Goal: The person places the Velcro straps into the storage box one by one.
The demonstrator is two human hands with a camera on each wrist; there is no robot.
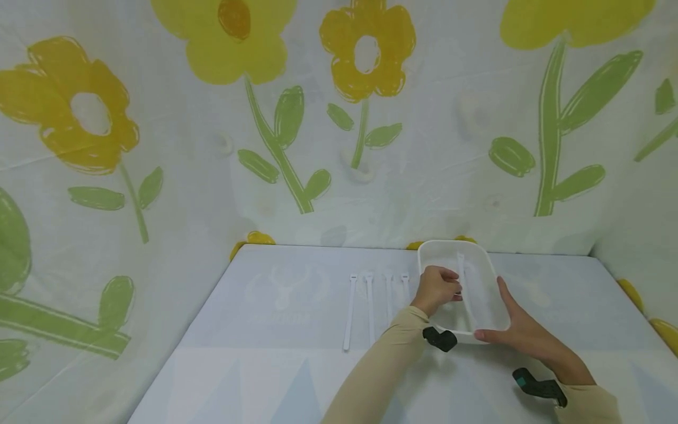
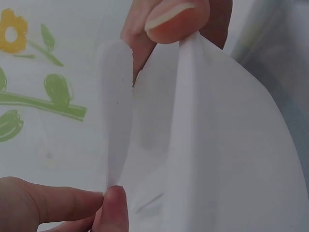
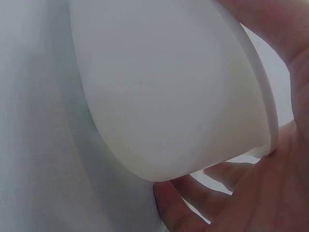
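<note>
Yellow-flowered backdrop (image 1: 434,159) behind a pale table (image 1: 233,330)

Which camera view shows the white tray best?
The head view: nearly the whole tray shows, inside included, with the left hand covering part. The left wrist view catches only some rim and wall; the right wrist view, mainly the outside.

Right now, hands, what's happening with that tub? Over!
Left hand pinches white knife. Right hand grips tub. Four white sticks left of tub, seemingly not in the way.
</note>
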